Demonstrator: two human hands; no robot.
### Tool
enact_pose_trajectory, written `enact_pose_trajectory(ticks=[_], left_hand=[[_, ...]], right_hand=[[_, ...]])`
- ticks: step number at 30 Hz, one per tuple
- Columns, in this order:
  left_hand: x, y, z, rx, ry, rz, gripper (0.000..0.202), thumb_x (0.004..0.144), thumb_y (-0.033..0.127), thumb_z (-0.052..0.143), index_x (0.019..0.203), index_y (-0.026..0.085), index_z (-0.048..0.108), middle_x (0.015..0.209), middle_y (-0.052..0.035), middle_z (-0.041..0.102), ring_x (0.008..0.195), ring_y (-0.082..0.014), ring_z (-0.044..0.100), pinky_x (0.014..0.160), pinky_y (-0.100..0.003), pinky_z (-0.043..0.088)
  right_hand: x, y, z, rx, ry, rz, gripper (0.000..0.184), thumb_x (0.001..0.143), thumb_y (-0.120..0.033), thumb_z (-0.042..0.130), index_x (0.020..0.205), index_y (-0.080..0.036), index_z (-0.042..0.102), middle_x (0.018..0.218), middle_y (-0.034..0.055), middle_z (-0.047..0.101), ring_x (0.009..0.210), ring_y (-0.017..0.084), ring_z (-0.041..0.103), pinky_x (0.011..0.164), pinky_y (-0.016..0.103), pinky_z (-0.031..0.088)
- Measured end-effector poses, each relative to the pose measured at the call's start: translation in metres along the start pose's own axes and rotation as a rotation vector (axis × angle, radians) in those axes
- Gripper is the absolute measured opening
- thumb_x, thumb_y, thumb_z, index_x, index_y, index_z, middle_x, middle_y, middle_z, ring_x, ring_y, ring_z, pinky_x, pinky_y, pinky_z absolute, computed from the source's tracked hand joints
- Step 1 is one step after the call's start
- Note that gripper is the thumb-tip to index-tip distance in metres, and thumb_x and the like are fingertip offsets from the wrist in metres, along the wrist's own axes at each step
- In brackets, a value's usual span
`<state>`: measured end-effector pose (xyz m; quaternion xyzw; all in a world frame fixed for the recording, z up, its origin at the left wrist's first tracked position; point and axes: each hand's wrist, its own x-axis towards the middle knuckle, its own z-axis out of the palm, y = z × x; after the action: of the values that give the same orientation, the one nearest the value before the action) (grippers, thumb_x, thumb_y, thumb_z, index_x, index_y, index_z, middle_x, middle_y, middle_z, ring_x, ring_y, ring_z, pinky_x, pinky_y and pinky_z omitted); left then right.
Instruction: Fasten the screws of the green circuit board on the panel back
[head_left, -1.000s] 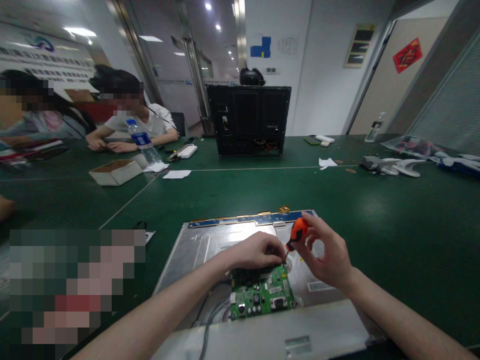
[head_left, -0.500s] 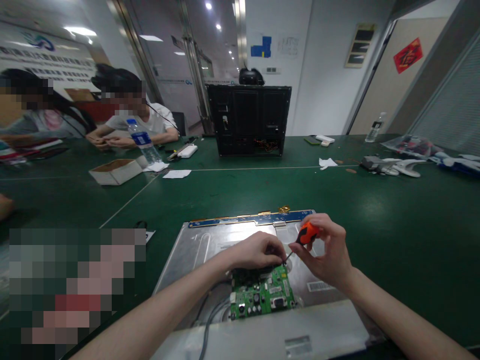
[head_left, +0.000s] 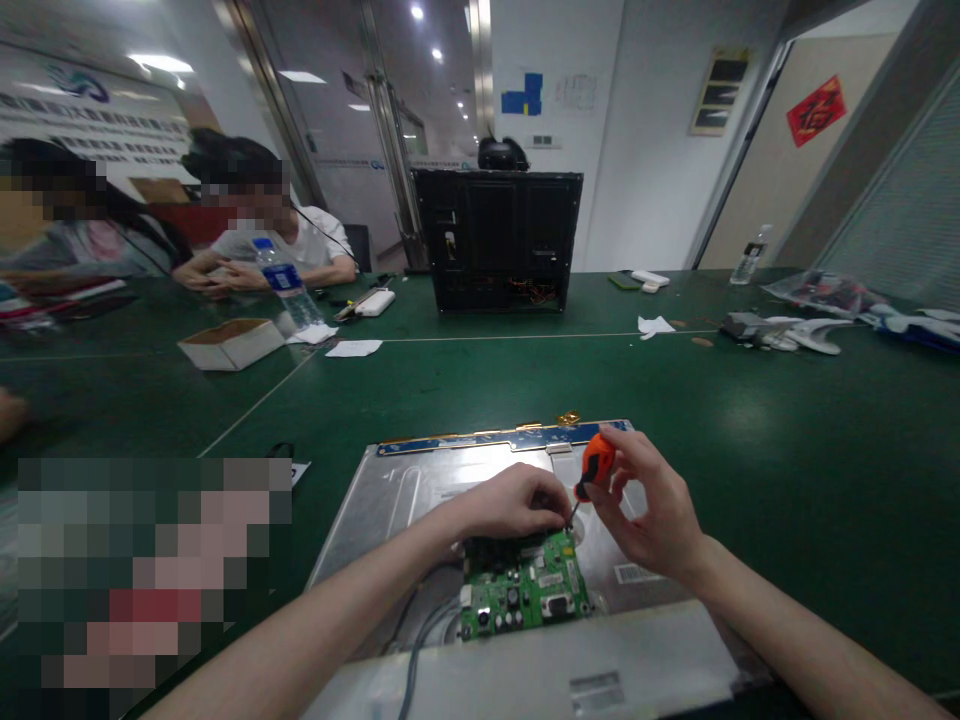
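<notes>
In my right hand [head_left: 651, 495] is a small orange and black screwdriver [head_left: 596, 466], its handle pinched between thumb and fingers. The shaft points down to the upper right corner of a green circuit board [head_left: 525, 582]. My left hand [head_left: 517, 500] rests over the board's far edge, fingers curled and pinched close to the screwdriver's tip; what lies between them, if anything, is hidden. The board sits on the silver metal back of a display panel [head_left: 405, 500], which has a blue strip board [head_left: 502, 438] along its far edge.
A grey cable [head_left: 420, 640] runs left of the board. Across the green table [head_left: 480, 380] stand a black monitor housing [head_left: 501, 240], a white open box [head_left: 234, 346] and a water bottle [head_left: 289, 285]. Two people sit at the far left. White plastic parts [head_left: 787, 332] lie right.
The screwdriver has swung more upright, its handle moving left. My right hand has shifted slightly with it, while my left hand has stayed in place.
</notes>
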<state>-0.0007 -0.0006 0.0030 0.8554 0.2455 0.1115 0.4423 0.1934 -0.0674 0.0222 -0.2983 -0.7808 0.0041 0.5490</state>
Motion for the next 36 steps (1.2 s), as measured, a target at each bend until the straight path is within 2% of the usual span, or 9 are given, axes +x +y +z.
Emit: enact_pose_trajectory(ticks=[4,8,15,25,31,36], left_hand=[[0.0004,-0.0014,-0.0003,0.012,0.005,-0.012,0.012,0.083,0.013,0.067,0.09,0.017,0.076,0.084,0.0001,0.072,0.079,-0.0155,0.063,0.074,-0.024,0.046],[0.0006,-0.0016,-0.0008,0.015,0.002,-0.015,0.012,0.082,0.013,0.067,0.089,0.017,0.076,0.081,0.0011,0.071,0.075,-0.0144,0.062,0.072,-0.023,0.045],[0.0002,0.0004,-0.0011,0.005,-0.006,0.0,0.012,0.082,0.011,0.066,0.087,0.017,0.075,0.079,0.0007,0.07,0.074,-0.0145,0.061,0.071,-0.023,0.045],[0.0007,0.0007,-0.0006,-0.013,0.006,0.006,0.01,0.081,0.007,0.068,0.081,0.015,0.074,0.076,0.0018,0.068,0.073,-0.0137,0.061,0.072,-0.023,0.044],[-0.0002,-0.0002,-0.0006,-0.015,0.0,0.003,0.014,0.082,0.008,0.067,0.09,0.016,0.076,0.079,0.0009,0.07,0.075,-0.0146,0.062,0.072,-0.023,0.044],[-0.0002,-0.0004,-0.0013,-0.008,-0.001,-0.001,0.014,0.082,0.008,0.067,0.089,0.017,0.076,0.08,0.0013,0.071,0.076,-0.0145,0.062,0.073,-0.023,0.044]], right_hand=[[-0.0008,0.0009,0.0005,0.024,0.018,0.001,0.056,0.091,-0.015,0.061,0.142,-0.026,0.04,0.088,0.0005,0.06,0.059,0.011,0.059,0.041,0.018,0.049],[-0.0009,0.0037,-0.0006,0.018,0.034,-0.014,0.056,0.091,-0.019,0.066,0.14,-0.028,0.041,0.092,0.0011,0.058,0.06,0.011,0.058,0.041,0.018,0.049],[-0.0012,0.0049,-0.0019,-0.029,0.001,-0.002,0.057,0.093,-0.015,0.061,0.144,-0.03,0.043,0.092,0.0004,0.058,0.053,0.008,0.052,0.042,0.02,0.049],[-0.0017,0.0018,0.0,-0.007,-0.008,0.011,0.056,0.093,-0.011,0.054,0.145,-0.023,0.038,0.09,0.0022,0.065,0.053,0.01,0.061,0.041,0.019,0.05],[-0.0046,0.0052,0.0009,0.011,0.021,0.005,0.056,0.092,-0.014,0.062,0.141,-0.025,0.038,0.088,-0.0005,0.059,0.053,0.009,0.058,0.04,0.018,0.047],[-0.0042,0.0092,0.0,0.025,0.022,-0.02,0.055,0.092,-0.015,0.064,0.14,-0.027,0.04,0.092,0.0,0.054,0.057,0.009,0.055,0.042,0.019,0.049]])
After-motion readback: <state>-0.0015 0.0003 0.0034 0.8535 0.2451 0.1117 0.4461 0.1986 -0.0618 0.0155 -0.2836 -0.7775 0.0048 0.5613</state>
